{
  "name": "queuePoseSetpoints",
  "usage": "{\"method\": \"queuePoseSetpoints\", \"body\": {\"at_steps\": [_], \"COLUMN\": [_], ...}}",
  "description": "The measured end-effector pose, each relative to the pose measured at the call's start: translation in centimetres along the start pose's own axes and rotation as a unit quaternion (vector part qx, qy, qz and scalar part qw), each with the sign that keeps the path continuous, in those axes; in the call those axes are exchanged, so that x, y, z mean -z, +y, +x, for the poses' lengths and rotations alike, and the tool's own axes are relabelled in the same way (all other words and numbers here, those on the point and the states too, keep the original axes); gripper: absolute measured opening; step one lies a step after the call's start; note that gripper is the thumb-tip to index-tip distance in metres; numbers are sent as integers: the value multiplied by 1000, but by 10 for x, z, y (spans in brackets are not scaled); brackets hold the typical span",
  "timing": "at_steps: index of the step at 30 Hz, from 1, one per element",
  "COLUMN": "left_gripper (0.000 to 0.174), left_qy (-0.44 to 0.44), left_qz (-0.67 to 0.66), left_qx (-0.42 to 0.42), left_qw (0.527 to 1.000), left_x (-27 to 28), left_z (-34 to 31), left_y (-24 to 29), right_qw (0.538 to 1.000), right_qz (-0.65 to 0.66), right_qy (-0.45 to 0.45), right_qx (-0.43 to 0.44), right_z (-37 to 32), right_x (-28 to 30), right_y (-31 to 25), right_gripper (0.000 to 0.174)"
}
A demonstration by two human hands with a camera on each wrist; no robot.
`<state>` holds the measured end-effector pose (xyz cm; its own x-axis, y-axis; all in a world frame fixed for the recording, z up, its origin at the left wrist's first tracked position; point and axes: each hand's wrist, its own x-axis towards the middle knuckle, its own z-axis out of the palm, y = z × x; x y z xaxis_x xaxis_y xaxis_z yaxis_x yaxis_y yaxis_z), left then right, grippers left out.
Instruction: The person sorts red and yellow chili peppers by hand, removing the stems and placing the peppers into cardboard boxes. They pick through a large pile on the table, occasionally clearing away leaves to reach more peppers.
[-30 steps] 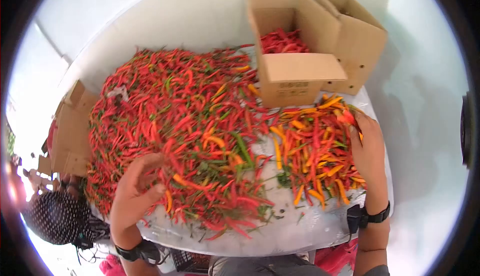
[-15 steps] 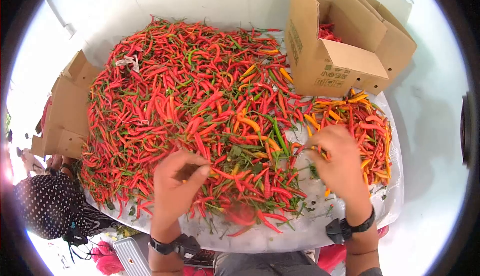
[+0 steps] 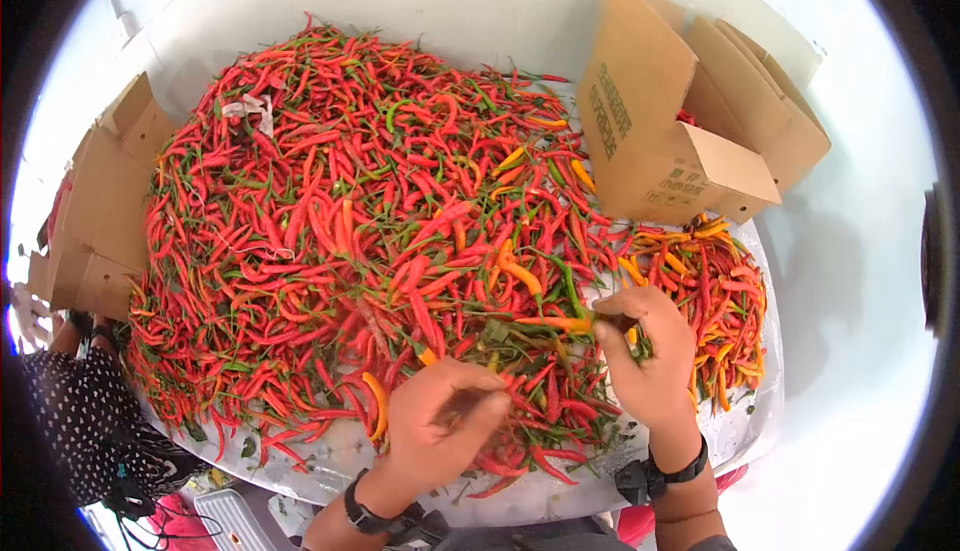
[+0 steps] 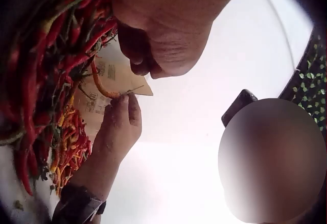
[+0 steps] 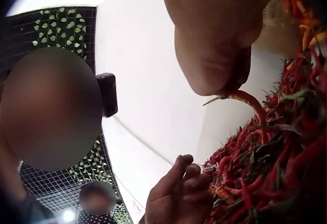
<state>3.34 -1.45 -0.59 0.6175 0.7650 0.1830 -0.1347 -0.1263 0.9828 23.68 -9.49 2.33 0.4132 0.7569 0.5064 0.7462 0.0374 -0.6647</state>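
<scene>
A wide heap of red chili peppers [image 3: 330, 191], mixed with green stems and some orange pods, covers most of the table. My right hand [image 3: 650, 356] pinches an orange chili pepper [image 3: 560, 323] by its stem end at the heap's right side. In the right wrist view that chili [image 5: 253, 104] curves down from the fingertips, its thin stem sticking out. My left hand [image 3: 440, 426] hovers over the heap's front edge, fingers loosely curved and thumb apart, with no chili visible in it. Right of my right hand lies a smaller pile of orange and red chilies [image 3: 715, 291].
Behind the smaller pile stands an open cardboard box [image 3: 640, 101] with red chilies inside, another box [image 3: 755, 81] beside it. More cardboard [image 3: 95, 221] stands at the left, near a person in dotted black clothing [image 3: 75, 431]. A pale scrap [image 3: 250, 109] lies on the heap.
My right hand has come left from the smaller pile, where it held a reddish chili, and now pinches an orange one. My left hand has moved right and nearer; the head view has shifted.
</scene>
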Motion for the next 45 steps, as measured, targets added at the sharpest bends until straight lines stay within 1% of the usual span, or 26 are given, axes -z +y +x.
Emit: {"method": "queuePoseSetpoints", "body": {"at_steps": [4, 7, 8, 10, 11, 12, 13, 15, 18, 19, 21, 22, 24, 25, 27, 28, 30, 33, 34, 35, 36, 37, 38, 41, 42, 45], "left_gripper": [17, 23, 25, 29, 30, 31, 32, 29, 25, 24, 22, 21, 21, 20, 18, 17, 16, 20, 23, 25, 26, 26, 26, 28, 29, 31], "left_qy": [30, 48, 24, -26, -36, -45, -55, -73, -100, -109, -121, -127, -141, -148, -150, -151, -145, -122, -102, -83, -85, -72, -60, -44, -41, -33], "left_qz": [-4, 145, 185, 264, 260, 256, 252, 214, 188, 183, 174, 169, 172, 173, 137, 120, 75, -39, -94, -147, -176, -196, -215, -236, -237, -197], "left_qx": [-34, -145, -174, -232, -238, -245, -251, -192, -111, -85, -86, -87, -55, -37, -35, -33, 10, 58, 62, 66, 65, 78, 91, 156, 182, 162], "left_qw": [999, 978, 967, 936, 935, 934, 933, 955, 971, 973, 973, 973, 973, 973, 978, 981, 986, 990, 988, 983, 979, 975, 970, 958, 953, 966], "left_x": [-1, -2, -3, -4, -5, -6, -7, -9, -8, -6, -4, -2, 3, 4, 7, 8, 12, 19, 18, 18, 20, 20, 19, 20, 21, 24], "left_z": [2, 8, 11, 16, 15, 14, 12, 8, 6, 5, 4, 4, 6, 7, 7, 8, 9, 9, 11, 12, 12, 12, 12, 11, 11, 11], "left_y": [2, 10, 13, 17, 14, 8, 4, 5, 13, 16, 10, 8, 13, 15, 11, 9, 5, 2, 4, 5, 3, 2, 1, 7, 10, 10], "right_qw": [996, 991, 980, 928, 890, 860, 861, 862, 944, 944, 943, 920, 860, 836, 782, 745, 662, 802, 872, 917, 948, 964, 972, 969, 952, 941], "right_qz": [-57, 80, 134, 284, 355, 414, 416, 423, 259, 254, 246, 296, 390, 420, 477, 512, 577, 448, 335, 247, 155, 60, -23, -131, -185, -204], "right_qy": [-31, -102, -128, -165, -181, -181, -172, -153, -170, -183, -207, -222, -249, -255, -266, -269, -275, -288, -300, -291, -276, -257, -229, -166, -207, -202], "right_qx": [67, -23, -74, -174, -224, -236, -236, -235, -114, -104, -84, -129, -214, -243, -301, -332, -392, -270, -194, -118, -41, 37, 42, 129, 126, 178], "right_z": [-5, -8, -14, -24, -27, -27, -28, -31, -28, -27, -24, -24, -23, -21, -18, -17, -16, 1, 7, 13, 18, 23, 27, 30, 29, 28], "right_x": [4, 11, 10, 4, 1, -2, -4, -8, -9, -9, -11, -12, -16, -18, -22, -23, -23, -12, -8, -6, -5, -5, -8, -32, -36, -45], "right_y": [-19, -32, -31, -30, -31, -35, -36, -35, -29, -27, -24, -22, -18, -17, -14, -10, -4, -9, -6, -4, -2, -1, -5, 3, 4, 9], "right_gripper": [18, 14, 10, 8, 7, 6, 7, 8, 10, 10, 11, 12, 13, 13, 15, 16, 19, 18, 12, 12, 13, 15, 24, 24, 21, 20]}}
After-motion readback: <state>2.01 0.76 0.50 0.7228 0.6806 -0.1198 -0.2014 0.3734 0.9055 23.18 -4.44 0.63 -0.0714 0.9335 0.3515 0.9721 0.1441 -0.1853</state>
